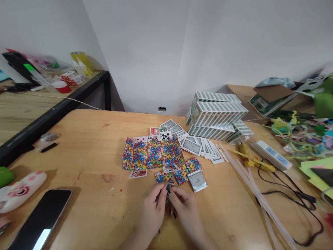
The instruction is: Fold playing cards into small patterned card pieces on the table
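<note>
My left hand (153,205) and my right hand (185,206) meet at the front middle of the table, thumbs and fingers pinched together. What they grip is mostly hidden behind the fingers. Just beyond the fingertips lie small pieces covered in a bright multicoloured pattern, one a patterned piece (181,174). A face-down playing card pack (197,181) sits right of them. Farther back stands a folded patterned panel (153,154) with upright side flaps. Playing cards rise above its back edge, among them a ten of clubs (165,135). Another card (138,174) lies at its front edge.
Loose cards (191,146) fan out behind the panel, beside stacked card boxes (220,113). To the right are clear glue sticks (256,191), a yellow glue gun (251,161), a power strip (272,154) and black cables. A phone (40,218) and white pouch (24,191) lie left.
</note>
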A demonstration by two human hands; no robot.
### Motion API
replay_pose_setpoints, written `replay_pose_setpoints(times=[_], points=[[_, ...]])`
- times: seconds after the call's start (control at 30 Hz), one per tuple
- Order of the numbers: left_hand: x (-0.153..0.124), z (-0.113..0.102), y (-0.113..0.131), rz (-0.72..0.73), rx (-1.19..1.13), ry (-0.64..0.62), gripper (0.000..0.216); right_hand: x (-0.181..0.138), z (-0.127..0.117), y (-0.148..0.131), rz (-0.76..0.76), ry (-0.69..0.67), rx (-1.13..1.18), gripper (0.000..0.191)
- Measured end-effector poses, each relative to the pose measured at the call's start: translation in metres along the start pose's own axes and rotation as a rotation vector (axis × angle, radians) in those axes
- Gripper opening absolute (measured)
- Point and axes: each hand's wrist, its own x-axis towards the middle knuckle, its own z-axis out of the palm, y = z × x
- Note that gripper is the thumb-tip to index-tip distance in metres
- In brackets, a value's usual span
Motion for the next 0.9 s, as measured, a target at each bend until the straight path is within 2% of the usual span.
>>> replay_pose_setpoints(times=[0.33,0.53,0.9], points=[[-0.0009,-0.0003,-0.0008,0.058,0.039,0.033,0.02,-0.0059,0.0056,0.0016,-0.019,0.09,0.013,0.024],[0.0013,-0.0013,0.0035,-0.09,-0.02,0.065,0.022,-0.0059,0.0047,-0.0024,-0.01,0.087,0.02,0.021],[0.0058,-0.0018,-0.0029,-0.246,-0.203,0.042,0.027,-0.0047,-0.0014,-0.0006,-0.042,-0.081,-0.006,0.03]])
